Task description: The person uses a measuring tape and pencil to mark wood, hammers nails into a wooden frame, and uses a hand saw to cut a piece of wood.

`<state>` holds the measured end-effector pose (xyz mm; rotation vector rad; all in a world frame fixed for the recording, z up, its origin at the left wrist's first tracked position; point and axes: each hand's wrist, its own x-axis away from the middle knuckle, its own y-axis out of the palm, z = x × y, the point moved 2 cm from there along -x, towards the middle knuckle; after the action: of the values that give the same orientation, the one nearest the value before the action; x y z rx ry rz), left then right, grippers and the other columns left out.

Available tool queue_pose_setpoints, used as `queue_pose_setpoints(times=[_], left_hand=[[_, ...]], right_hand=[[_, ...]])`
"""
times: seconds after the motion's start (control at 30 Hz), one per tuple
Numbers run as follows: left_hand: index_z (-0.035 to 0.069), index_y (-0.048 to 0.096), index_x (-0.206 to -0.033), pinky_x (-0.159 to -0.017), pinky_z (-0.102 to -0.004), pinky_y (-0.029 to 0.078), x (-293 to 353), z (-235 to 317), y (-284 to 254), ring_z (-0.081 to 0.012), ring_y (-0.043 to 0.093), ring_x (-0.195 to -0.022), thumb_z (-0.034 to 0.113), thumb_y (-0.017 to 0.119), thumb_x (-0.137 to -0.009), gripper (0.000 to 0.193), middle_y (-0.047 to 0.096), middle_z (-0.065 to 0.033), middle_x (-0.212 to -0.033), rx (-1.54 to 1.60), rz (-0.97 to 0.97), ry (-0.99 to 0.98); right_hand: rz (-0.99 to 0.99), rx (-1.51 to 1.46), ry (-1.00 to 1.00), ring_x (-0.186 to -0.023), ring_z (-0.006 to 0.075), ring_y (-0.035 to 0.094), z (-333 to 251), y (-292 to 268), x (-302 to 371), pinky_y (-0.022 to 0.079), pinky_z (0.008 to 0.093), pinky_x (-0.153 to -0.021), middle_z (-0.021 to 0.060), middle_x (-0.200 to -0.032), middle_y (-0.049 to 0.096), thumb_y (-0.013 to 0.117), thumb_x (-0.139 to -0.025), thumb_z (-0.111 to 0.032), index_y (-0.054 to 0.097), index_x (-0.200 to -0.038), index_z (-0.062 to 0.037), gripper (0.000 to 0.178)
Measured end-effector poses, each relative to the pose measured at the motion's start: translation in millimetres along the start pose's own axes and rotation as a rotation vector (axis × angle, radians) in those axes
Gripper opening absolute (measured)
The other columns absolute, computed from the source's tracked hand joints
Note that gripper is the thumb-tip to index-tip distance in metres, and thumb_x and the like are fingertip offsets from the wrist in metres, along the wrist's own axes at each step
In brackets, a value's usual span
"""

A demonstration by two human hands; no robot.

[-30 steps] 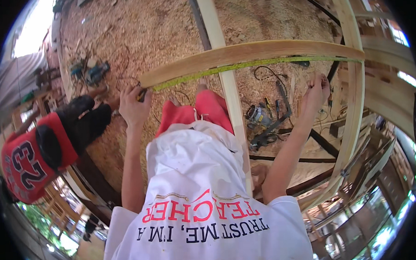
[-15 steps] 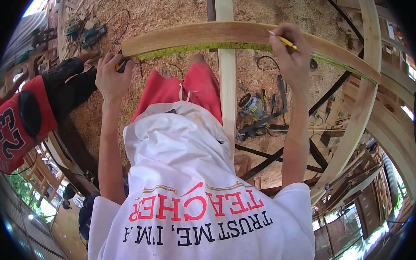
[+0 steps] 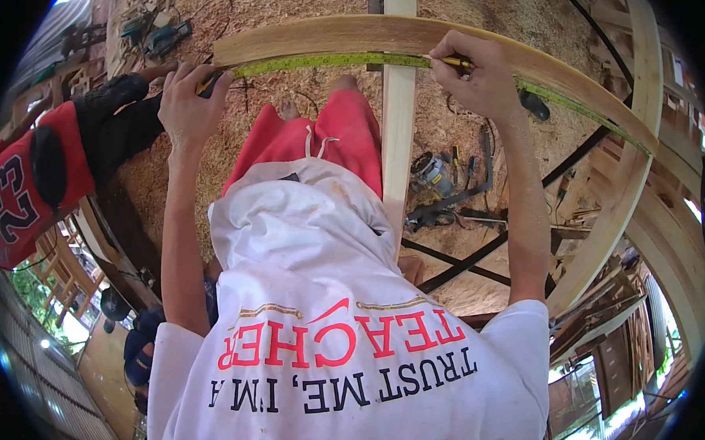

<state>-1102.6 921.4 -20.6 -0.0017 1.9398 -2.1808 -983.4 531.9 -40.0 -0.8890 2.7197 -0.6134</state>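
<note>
A long wooden board [image 3: 321, 39] lies crosswise in front of me. Along its near edge runs a yellow-green tape measure [image 3: 298, 63], pulled out toward the board's right end. My left hand [image 3: 192, 101] is closed at the board's left end on a black and yellow part of the tape measure, mostly hidden by the fingers. My right hand [image 3: 480, 73] pinches a yellow pencil [image 3: 457, 62] and rests at the board's near edge, right of the middle. The pencil's point is close to the tape.
A pale beam [image 3: 400, 131] passes under the board, and another beam [image 3: 642, 89] supports its right end. Power tools [image 3: 433, 173] and hand tools lie on the shavings-covered floor, with more tools [image 3: 168, 39] at the far left. A person in a red shirt [image 3: 44, 182] is at the left.
My right hand has shifted left along the board and turned the pencil flatter, its point moving from the board's face toward the tape edge. The left hand keeps its hold.
</note>
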Motion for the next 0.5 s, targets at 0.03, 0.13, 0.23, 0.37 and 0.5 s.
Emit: queue_pose_setpoints(times=[0.03, 0.13, 0.23, 0.37, 0.5], left_hand=[[0.010, 0.077, -0.098, -0.090, -0.0419, 0.051, 0.1, 0.0, -0.5, -0.0308, 0.063, -0.106, 0.040, 0.075, -0.085, 0.033, 0.069, -0.0044, -0.100, -0.002, 0.001, -0.003], [0.010, 0.077, -0.097, -0.090, -0.0418, 0.051, 1.0, -0.3, -0.3, -0.0305, 0.063, -0.106, 0.041, 0.075, -0.085, 0.033, 0.069, -0.0042, -0.099, 0.016, -0.012, -0.023], [0.010, 0.077, -0.097, -0.089, -0.0419, 0.051, 1.4, -0.1, 1.2, -0.0302, 0.063, -0.105, 0.042, 0.075, -0.085, 0.034, 0.069, -0.0036, -0.100, 0.008, 0.005, -0.023], [0.011, 0.077, -0.097, -0.089, -0.0421, 0.052, 3.0, -0.7, 2.3, -0.0299, 0.063, -0.105, 0.043, 0.075, -0.085, 0.034, 0.069, -0.0035, -0.100, -0.011, 0.023, -0.023], [0.012, 0.078, -0.098, -0.087, -0.0427, 0.052, 4.5, 0.5, 3.7, -0.0295, 0.064, -0.104, 0.043, 0.074, -0.085, 0.035, 0.069, -0.0036, -0.099, -0.027, 0.071, -0.003]], right_hand=[[-0.008, 0.009, -0.051, -0.067, 0.0076, 0.059, -1.8, -0.8, -0.4, 0.050, 0.0269, -0.061, 0.0038, -0.074, 0.063, 0.066, -0.089, -0.002, 0.062, -0.087, -0.0003, 0.005], [-0.034, 0.128, -0.123, -0.067, 0.0216, 0.065, 0.3, -2.3, -1.9, 0.052, 0.0339, -0.060, 0.0103, -0.080, 0.066, 0.072, -0.084, -0.009, 0.064, -0.091, -0.0022, 0.013], [-0.037, 0.175, -0.174, -0.070, 0.0246, 0.066, -1.1, -0.5, 0.0, 0.053, 0.0357, -0.062, 0.0101, -0.082, 0.066, 0.071, -0.084, -0.009, 0.063, -0.092, -0.0024, 0.013], [-0.051, 0.230, -0.230, -0.073, 0.0285, 0.065, 2.0, 2.1, 1.2, 0.053, 0.0378, -0.065, 0.0100, -0.085, 0.064, 0.071, -0.085, -0.008, 0.062, -0.093, -0.0035, 0.012], [-0.028, 0.249, -0.272, -0.075, 0.0299, 0.065, 3.1, 3.4, 3.2, 0.053, 0.0391, -0.066, 0.0097, -0.087, 0.064, 0.072, -0.086, -0.007, 0.061, -0.093, -0.0036, 0.014]])
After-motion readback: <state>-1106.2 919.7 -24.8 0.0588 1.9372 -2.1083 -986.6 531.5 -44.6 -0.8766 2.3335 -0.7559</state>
